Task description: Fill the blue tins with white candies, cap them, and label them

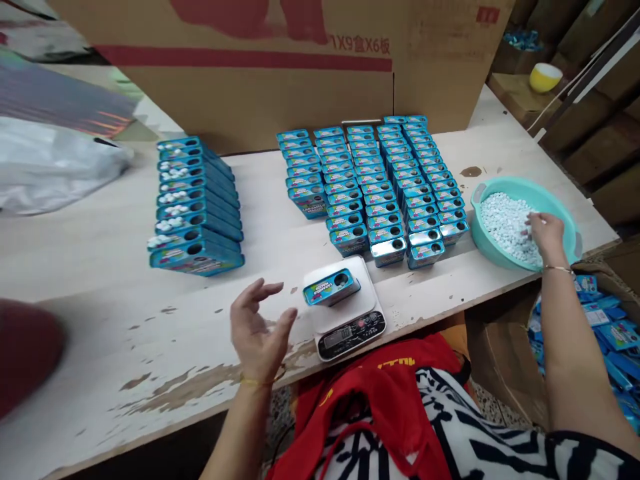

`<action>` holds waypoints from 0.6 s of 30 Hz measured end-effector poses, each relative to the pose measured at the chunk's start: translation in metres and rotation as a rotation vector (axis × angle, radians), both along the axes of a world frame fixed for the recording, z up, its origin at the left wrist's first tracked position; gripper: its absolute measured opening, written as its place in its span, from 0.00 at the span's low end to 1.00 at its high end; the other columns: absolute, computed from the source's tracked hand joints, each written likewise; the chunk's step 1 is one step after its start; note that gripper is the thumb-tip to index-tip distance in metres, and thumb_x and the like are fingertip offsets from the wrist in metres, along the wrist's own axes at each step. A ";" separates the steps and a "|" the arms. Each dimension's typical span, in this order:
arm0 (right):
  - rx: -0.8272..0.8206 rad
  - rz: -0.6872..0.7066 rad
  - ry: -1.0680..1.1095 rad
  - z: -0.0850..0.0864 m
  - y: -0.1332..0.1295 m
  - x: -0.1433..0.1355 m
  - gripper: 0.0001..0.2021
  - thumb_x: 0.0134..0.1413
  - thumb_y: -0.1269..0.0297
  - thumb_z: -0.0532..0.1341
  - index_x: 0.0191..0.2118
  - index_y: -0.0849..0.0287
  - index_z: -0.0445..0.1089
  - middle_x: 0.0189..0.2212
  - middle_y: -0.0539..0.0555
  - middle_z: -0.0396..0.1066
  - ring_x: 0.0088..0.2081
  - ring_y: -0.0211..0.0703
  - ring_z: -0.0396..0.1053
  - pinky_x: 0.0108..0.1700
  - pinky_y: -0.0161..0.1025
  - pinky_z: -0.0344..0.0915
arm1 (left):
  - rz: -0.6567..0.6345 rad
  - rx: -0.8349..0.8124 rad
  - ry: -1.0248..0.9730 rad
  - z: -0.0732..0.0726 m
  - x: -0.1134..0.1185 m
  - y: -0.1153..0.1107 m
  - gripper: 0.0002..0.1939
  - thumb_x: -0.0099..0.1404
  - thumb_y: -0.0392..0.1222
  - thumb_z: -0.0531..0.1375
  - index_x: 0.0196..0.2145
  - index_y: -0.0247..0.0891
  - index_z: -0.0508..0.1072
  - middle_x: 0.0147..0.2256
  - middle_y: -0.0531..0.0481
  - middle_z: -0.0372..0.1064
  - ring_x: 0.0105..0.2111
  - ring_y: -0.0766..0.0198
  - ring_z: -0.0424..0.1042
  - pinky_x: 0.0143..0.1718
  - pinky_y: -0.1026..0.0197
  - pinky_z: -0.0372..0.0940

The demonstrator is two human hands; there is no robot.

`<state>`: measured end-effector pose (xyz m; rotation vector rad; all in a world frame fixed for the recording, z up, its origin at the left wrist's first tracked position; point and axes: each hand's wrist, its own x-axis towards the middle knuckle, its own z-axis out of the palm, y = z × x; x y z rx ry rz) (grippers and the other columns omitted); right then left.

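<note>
On the white scale [370, 293] stands a blue tin [330, 288] with a round hole in its top. Just left of the scale, my left hand [263, 327] hovers with fingers and thumb apart and nothing between them. My right hand [545, 233] is over the turquoise basin [570, 227], its fingers drawn together at the white pellets [505, 220]; what they pinch is too small to make out. Several rows of blue tins [385, 180] stand behind the scale. To the left, a row of tins [200, 207] has white pellets on their tops.
A large cardboard box [280, 93] rises behind the tins. At the left edge are a white plastic bag [55, 163] and a dark red object [30, 353]. Below the table at right, an open carton holds blue packs [617, 333]. A yellow bowl [545, 78] sits at the back right.
</note>
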<state>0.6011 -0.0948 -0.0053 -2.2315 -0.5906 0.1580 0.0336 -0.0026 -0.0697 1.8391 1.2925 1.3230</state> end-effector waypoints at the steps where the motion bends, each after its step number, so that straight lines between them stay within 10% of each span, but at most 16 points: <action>1: -0.068 0.012 -0.061 -0.002 -0.002 0.005 0.07 0.53 0.64 0.57 0.28 0.61 0.68 0.36 0.65 0.75 0.46 0.57 0.71 0.52 0.54 0.64 | 0.039 -0.016 0.008 0.006 -0.003 -0.001 0.31 0.57 0.54 0.63 0.57 0.50 0.63 0.44 0.49 0.70 0.48 0.51 0.71 0.57 0.40 0.61; 8: -0.078 0.192 -0.193 -0.002 -0.006 0.007 0.06 0.45 0.67 0.62 0.21 0.53 0.68 0.28 0.58 0.75 0.41 0.56 0.71 0.53 0.53 0.62 | 0.234 -0.192 0.063 0.025 -0.012 -0.003 0.16 0.52 0.62 0.61 0.40 0.66 0.72 0.36 0.63 0.73 0.43 0.44 0.73 0.54 0.33 0.65; 18: -0.436 0.377 -0.171 0.011 0.007 -0.002 0.09 0.46 0.77 0.62 0.33 0.61 0.77 0.41 0.61 0.77 0.47 0.50 0.72 0.54 0.42 0.60 | 0.121 -0.188 0.062 -0.024 -0.034 -0.005 0.14 0.57 0.52 0.63 0.37 0.42 0.75 0.35 0.51 0.75 0.35 0.58 0.74 0.44 0.53 0.70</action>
